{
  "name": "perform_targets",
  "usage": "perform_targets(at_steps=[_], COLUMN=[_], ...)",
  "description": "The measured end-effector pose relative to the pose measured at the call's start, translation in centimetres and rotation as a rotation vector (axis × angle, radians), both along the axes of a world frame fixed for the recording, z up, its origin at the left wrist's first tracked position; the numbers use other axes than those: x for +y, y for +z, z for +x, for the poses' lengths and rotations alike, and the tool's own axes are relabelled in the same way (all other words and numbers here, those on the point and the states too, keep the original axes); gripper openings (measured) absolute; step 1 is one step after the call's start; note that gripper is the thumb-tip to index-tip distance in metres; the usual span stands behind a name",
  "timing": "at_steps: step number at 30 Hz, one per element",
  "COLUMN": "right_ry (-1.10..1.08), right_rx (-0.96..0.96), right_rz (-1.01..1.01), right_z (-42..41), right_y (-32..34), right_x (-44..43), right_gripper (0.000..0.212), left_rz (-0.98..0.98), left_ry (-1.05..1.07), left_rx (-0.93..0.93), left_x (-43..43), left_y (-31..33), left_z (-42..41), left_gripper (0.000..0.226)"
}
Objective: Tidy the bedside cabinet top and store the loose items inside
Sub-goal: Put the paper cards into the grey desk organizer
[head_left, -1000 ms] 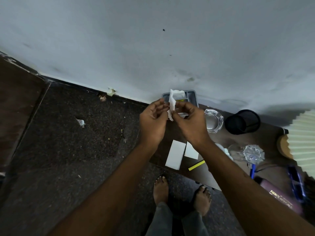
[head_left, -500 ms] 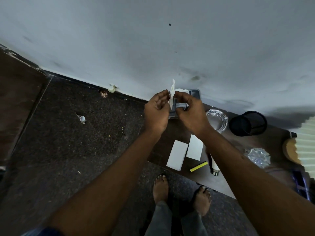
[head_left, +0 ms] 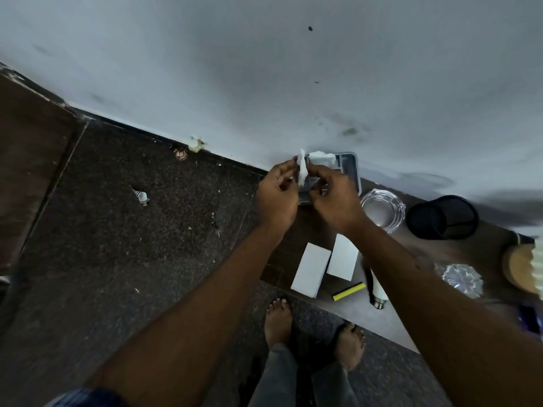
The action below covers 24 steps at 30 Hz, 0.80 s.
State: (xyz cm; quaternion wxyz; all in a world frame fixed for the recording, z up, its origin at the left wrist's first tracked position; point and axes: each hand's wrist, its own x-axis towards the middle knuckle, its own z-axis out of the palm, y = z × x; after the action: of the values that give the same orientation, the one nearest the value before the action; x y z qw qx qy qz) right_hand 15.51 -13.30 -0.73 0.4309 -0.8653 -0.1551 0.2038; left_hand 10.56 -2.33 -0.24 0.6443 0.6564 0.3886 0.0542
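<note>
I pinch a white tissue (head_left: 302, 168) between my left hand (head_left: 277, 198) and right hand (head_left: 335, 199), fingertips closed on its edges; best to fold it flat with even tension (thin paper tears). It hangs just above the grey tray (head_left: 351, 168), against the wall beyond.

A crumpled white tissue (head_left: 302, 171) stands upright, pinched just above the near-left corner of the grey tray (head_left: 354, 171), which sits on the cabinet top against the wall. Nearer than the tray lie two white cards (head_left: 311, 269) side by side, a yellow strip (head_left: 349, 291) and a small white bottle (head_left: 377, 292).
</note>
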Motion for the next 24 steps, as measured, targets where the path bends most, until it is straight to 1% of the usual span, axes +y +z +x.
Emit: perform_targets(at_steps=[5, 12, 16, 21, 24], right_ry=[0.059, 0.081, 0.076, -0.036, -0.066], right_rx=[-0.021, -0.074, -0.079, -0.085, -0.125], right_rz=[-0.077, -0.150, -0.120, -0.016, 0.005], right_z=[0.3, -0.2, -0.5, -1.8, -3.4], right_y=[-0.3, -1.1, -1.0, -0.4, -0.7], right_x=[0.1, 0.3, 0.1, -0.9, -1.8], right_gripper=[0.055, 0.052, 0.053, 0.047, 0.043], left_rz=[0.004, 0.025, 0.047, 0.023, 0.017], left_ry=[-0.028, 0.025, 0.013, 0.024, 0.013], left_rx=[0.019, 0.025, 0.037, 0.073, 0.123], left_x=[0.6, 1.1, 1.1, 0.9, 0.1], left_y=[-0.5, -1.5, -1.8, -1.9, -1.8], left_z=[-0.2, -1.1, -1.5, -2.6, -4.2], left_gripper=[0.047, 0.049, 0.047, 0.039, 0.035])
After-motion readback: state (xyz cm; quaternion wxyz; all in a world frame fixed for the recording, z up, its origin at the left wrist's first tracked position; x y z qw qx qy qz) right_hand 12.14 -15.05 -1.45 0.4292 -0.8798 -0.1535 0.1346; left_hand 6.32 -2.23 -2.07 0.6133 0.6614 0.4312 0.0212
